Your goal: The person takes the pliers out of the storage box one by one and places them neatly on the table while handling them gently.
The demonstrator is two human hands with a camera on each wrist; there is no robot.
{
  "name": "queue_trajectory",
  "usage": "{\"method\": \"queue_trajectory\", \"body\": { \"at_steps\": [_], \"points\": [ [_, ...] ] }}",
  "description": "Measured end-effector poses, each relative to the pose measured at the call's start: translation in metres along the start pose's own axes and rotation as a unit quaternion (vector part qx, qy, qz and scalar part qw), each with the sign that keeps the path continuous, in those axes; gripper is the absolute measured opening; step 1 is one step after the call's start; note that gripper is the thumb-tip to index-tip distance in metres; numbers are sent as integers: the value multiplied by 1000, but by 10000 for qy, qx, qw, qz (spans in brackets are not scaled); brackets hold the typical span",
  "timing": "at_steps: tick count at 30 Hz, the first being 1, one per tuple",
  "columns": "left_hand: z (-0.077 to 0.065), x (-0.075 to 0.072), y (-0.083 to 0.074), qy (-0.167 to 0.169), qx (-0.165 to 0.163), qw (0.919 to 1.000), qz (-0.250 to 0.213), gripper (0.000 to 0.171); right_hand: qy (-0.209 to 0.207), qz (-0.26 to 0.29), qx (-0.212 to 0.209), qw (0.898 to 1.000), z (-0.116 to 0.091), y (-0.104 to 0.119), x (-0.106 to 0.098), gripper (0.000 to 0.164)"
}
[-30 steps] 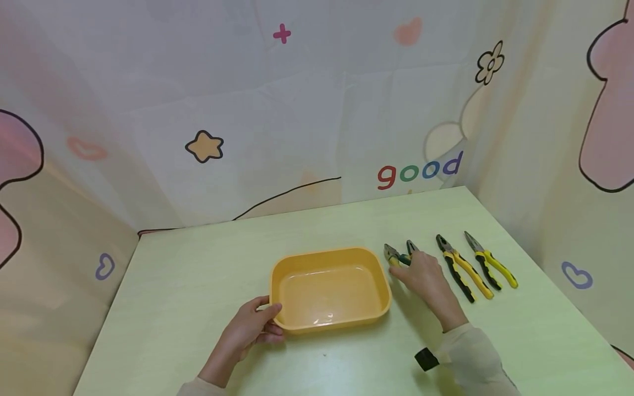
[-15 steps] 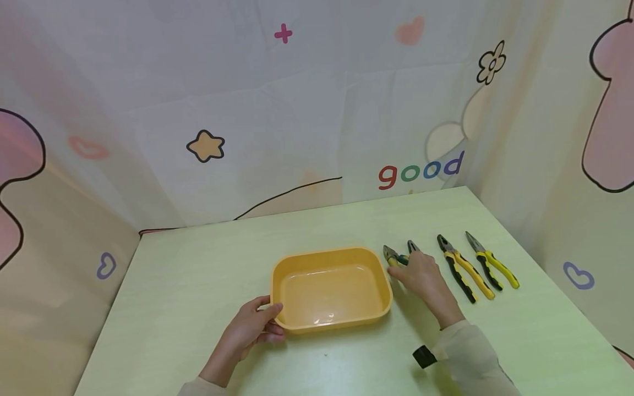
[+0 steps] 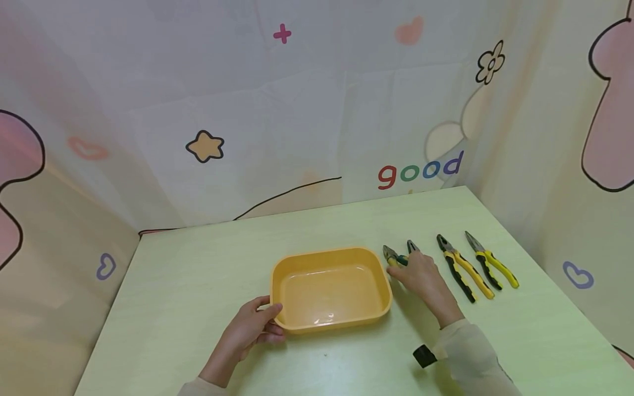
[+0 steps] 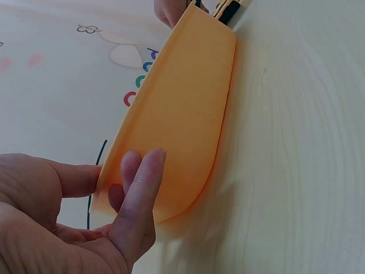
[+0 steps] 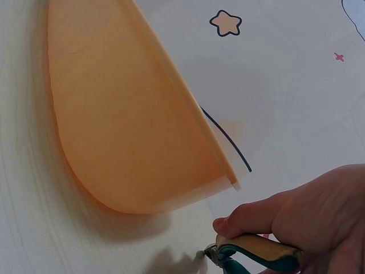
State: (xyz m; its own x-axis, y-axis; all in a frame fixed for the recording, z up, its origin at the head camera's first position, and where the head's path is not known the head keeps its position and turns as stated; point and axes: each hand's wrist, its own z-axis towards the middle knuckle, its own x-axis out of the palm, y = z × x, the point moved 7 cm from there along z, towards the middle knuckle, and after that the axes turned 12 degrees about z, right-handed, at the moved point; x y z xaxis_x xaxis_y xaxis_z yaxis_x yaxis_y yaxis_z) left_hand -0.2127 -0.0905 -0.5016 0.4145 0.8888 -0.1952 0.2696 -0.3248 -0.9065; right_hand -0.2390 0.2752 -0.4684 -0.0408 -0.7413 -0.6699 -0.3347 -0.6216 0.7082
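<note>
My left hand [image 3: 250, 327] holds the near left corner of an orange-yellow plastic tray [image 3: 332, 291], thumb over the rim. Seen in the left wrist view, its other fingers lie along the tray's outer wall [image 4: 182, 97]. Just right of the tray, my right hand [image 3: 421, 275] grips pliers [image 3: 389, 254] with green and yellow handles. The right wrist view shows the thumb on the yellow side of a pliers handle [image 5: 259, 249]; the lower part is cut off. A second pair of pliers [image 3: 413, 246] pokes out behind the right hand, its handles hidden.
Farther right lie combination pliers [image 3: 460, 267] with black and yellow handles and needle-nose pliers [image 3: 487, 258] with black and lime handles. Everything rests on a pale green table [image 3: 198, 286]. A printed curtain [image 3: 277, 110] stands along the back and sides.
My right hand and the pliers in it have shifted very slightly left, toward the tray. The left hand and the tray look the same.
</note>
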Motion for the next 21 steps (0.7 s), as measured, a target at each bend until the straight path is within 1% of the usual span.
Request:
{"method": "queue_trajectory", "body": {
  "at_steps": [14,17,21],
  "points": [
    [0,-1,1,-63,-38,10000,36,57,130,-17,23,9999,-2,-1,2,43],
    [1,-1,1,-57,-21,10000,40,57,137,23,-16,9999,-1,-1,3,42],
    [1,-1,1,-38,-6,10000,38,57,119,9,-210,9997,0,-2,4,43]
  ]
}}
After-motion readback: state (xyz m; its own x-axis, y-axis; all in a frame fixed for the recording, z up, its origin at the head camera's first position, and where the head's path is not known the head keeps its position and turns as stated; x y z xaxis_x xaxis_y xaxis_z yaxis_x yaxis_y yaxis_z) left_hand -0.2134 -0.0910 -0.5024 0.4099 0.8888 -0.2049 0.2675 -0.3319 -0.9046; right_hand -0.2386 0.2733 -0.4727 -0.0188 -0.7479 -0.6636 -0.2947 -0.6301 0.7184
